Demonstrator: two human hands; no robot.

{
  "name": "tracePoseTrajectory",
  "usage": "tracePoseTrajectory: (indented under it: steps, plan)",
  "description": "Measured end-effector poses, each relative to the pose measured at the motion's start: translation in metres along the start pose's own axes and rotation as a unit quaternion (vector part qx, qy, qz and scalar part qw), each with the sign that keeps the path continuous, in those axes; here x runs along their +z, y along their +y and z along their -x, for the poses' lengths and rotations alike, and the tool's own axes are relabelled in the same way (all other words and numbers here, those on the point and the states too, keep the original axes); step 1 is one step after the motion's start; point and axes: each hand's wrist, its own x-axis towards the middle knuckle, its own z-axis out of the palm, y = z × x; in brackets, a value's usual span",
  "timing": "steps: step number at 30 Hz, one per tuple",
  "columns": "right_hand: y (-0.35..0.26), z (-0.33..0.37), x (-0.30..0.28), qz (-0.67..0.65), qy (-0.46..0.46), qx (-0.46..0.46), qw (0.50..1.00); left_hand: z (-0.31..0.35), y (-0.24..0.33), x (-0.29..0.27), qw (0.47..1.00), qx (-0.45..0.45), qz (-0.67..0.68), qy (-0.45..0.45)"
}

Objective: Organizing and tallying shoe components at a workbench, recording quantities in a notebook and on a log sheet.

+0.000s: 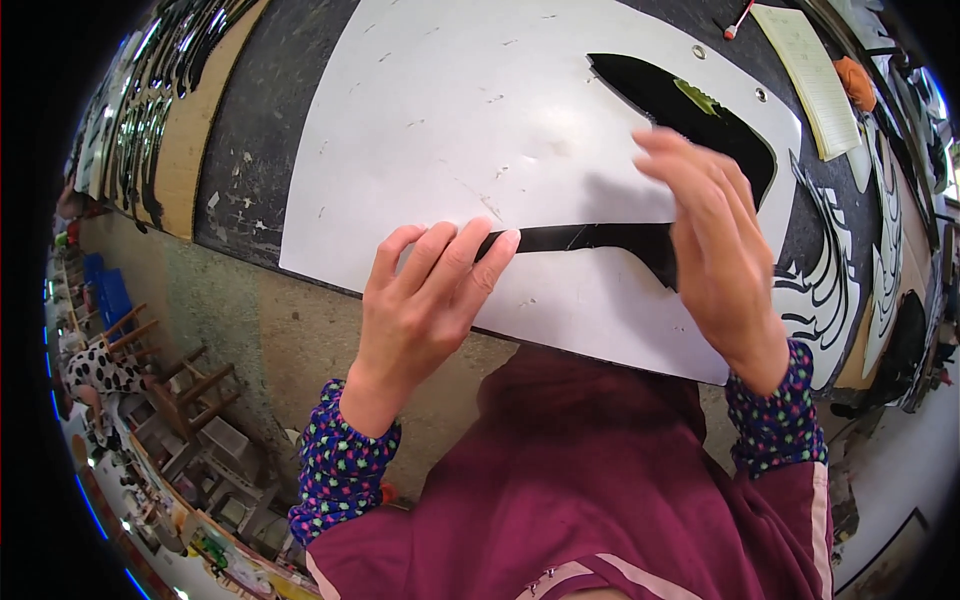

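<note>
A glossy black, curved flat piece [575, 237] lies on a white sheet [420, 130]. Its narrow end is under my left hand [425, 290], whose thumb and fingers close on the strip. A broader black part [690, 100] with a green-yellow mark [697, 96] angles away to the far right. My right hand hides the place where the two black parts would meet, so I cannot tell if they are one piece. That right hand [715, 230] is slightly blurred over the sheet, fingers stretched out, with nothing visible in it.
Rows of thin black curved strips [180, 60] rest on cardboard at the far left. More cut shapes [825, 280] sit at the right, near a lined notepad [815, 85], a red-and-white pen [738, 20] and an orange item [855, 83]. Wooden stools [190, 400] stand on the floor at left.
</note>
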Motion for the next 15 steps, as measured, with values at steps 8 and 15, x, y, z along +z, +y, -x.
tracePoseTrajectory:
  steps: [8,15]
  plan:
    - [-0.013,-0.053,0.051,0.029,0.047,-0.021,0.998,0.003,-0.007,0.007,0.999,-0.032,0.021,0.019]
    - [-0.004,-0.034,0.062,0.05,0.018,0.016,0.998,0.009,-0.016,0.023,0.996,-0.047,0.063,0.029]
